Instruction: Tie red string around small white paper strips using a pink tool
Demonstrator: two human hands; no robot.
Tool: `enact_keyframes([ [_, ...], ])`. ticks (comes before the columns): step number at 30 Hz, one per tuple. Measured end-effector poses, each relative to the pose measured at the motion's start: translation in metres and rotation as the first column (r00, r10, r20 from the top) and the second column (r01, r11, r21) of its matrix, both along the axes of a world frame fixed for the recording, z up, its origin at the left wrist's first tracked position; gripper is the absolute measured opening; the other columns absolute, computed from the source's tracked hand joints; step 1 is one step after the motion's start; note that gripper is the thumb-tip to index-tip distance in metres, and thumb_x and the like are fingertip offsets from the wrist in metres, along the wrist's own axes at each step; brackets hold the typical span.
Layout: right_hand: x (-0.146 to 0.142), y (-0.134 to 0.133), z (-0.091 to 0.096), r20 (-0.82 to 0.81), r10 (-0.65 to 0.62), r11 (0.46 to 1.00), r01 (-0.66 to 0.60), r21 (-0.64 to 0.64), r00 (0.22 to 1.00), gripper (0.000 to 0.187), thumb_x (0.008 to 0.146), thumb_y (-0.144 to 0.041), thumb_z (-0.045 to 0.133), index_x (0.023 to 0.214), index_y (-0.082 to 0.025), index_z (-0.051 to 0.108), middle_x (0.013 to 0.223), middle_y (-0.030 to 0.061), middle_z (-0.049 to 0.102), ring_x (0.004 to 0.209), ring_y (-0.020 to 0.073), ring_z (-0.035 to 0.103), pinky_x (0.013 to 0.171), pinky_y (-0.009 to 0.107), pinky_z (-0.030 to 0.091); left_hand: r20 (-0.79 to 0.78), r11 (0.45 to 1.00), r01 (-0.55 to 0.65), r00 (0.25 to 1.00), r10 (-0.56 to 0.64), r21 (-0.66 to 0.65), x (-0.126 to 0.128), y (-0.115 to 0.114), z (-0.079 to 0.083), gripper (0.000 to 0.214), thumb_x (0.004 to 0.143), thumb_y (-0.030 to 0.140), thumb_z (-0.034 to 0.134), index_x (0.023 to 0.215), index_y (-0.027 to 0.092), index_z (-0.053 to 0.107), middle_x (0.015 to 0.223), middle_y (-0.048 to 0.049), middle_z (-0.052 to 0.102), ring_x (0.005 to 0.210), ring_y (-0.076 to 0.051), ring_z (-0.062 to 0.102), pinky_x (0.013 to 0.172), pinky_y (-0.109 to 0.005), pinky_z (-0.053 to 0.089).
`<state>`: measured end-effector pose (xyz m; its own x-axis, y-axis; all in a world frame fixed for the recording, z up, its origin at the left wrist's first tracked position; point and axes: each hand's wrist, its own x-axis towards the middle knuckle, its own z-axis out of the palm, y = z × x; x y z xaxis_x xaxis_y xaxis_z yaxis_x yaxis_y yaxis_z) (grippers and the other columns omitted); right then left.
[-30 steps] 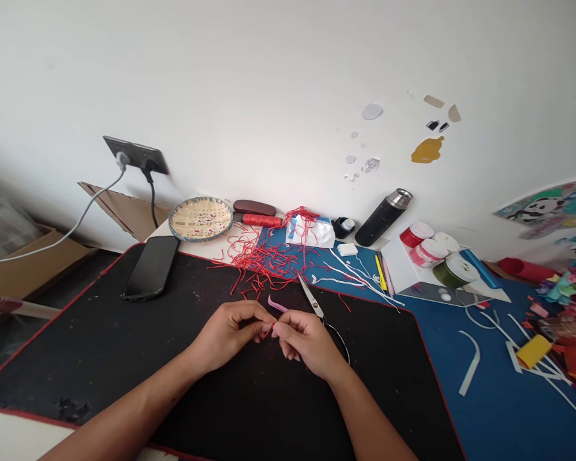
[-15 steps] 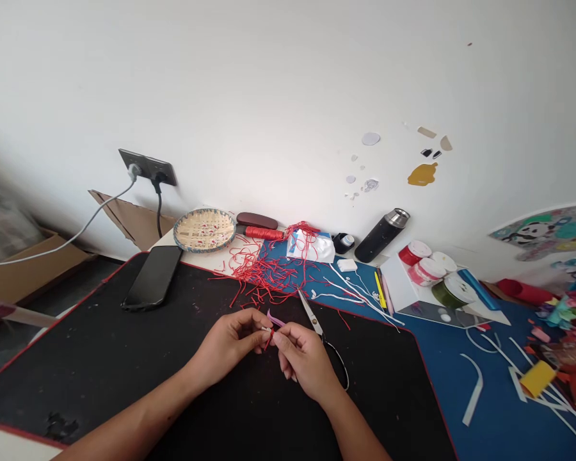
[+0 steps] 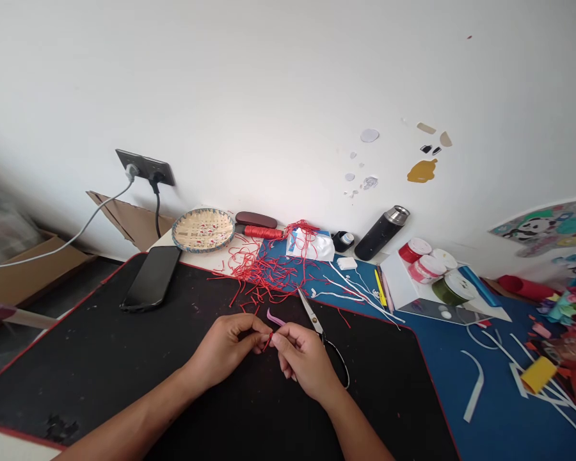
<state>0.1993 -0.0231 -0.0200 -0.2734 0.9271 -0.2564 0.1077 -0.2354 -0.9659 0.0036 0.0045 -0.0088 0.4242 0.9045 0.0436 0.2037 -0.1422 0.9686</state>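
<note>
My left hand (image 3: 228, 349) and my right hand (image 3: 304, 358) meet over the black mat (image 3: 211, 422), fingertips almost touching. Both are closed in a pinch on a short piece of red cord (image 3: 267, 342), which shows between them; its ends are mostly hidden by the fingers. Just behind the right fingertips is a thin purple curved-tip tool (image 3: 274, 317), perhaps tweezers; whether it lies on the mat or is held, I cannot tell. Scissors (image 3: 315, 320) lie beside my right hand, blades pointing away, with one handle loop partly behind the wrist.
Beyond the hands lie many red cord scraps (image 3: 269, 272), a woven basket (image 3: 203, 230) and a red thread spool (image 3: 264, 232). A phone (image 3: 152, 278) rests at left. A black flask (image 3: 381, 234), ribbon rolls (image 3: 427, 269) and white strips (image 3: 474, 387) are at right.
My left thumb and forefinger have shifted slightly, and more of the purple tool shows now. The red cord stays between my fingertips. The view has moved a little.
</note>
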Motion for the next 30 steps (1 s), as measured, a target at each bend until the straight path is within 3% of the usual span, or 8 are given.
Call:
enact_keyframes([
  [7,-0.0015,0.0005,0.0037,-0.001,-0.01,1.0,0.01,-0.003,1.0,0.044,0.093,-0.059,0.06,0.086,-0.016,0.063,0.053,-0.0052,0.053,0.041,0.0074,0.043,0.039,0.018,0.029,0.059,0.991,-0.045,0.997,0.052,-0.123,0.002,0.0002,-0.0025,0.017,0.091,0.033,0.065,0.099,0.02,0.073,0.077,-0.0002,0.072,0.065,-0.016,0.066,0.064,-0.025,0.053],
  [11,-0.0013,0.0011,0.005,0.005,-0.011,1.0,0.011,-0.015,1.0,0.042,0.093,-0.058,0.061,0.086,-0.017,0.062,0.053,-0.0052,0.053,0.041,0.0073,0.043,0.039,0.018,0.029,0.006,0.994,-0.063,0.998,0.064,-0.089,0.0017,0.0003,-0.0014,0.017,0.091,0.033,0.066,0.087,0.019,0.074,0.073,0.0,0.071,0.064,-0.015,0.065,0.063,-0.024,0.051],
  [19,-0.0004,0.0,0.0033,0.005,0.001,1.0,-0.001,-0.011,1.0,0.041,0.093,-0.057,0.06,0.087,-0.017,0.063,0.053,-0.0053,0.053,0.041,0.0074,0.043,0.04,0.018,0.03,-0.037,0.999,-0.021,0.999,0.019,-0.03,-0.0012,0.0001,-0.0023,0.019,0.093,0.034,0.066,0.084,0.019,0.073,0.074,-0.0011,0.073,0.064,-0.016,0.067,0.063,-0.024,0.052],
  [30,-0.0018,0.0012,-0.0004,-0.039,-0.047,0.999,0.046,-0.024,0.998,0.044,0.092,-0.061,0.06,0.088,-0.017,0.061,0.056,-0.005,0.054,0.04,0.0071,0.045,0.036,0.016,0.028,0.007,0.997,-0.026,1.0,0.027,-0.079,0.0016,-0.0002,0.0026,0.021,0.093,0.038,0.065,0.085,0.019,0.07,0.075,-0.0008,0.07,0.065,-0.016,0.064,0.062,-0.025,0.053],
])
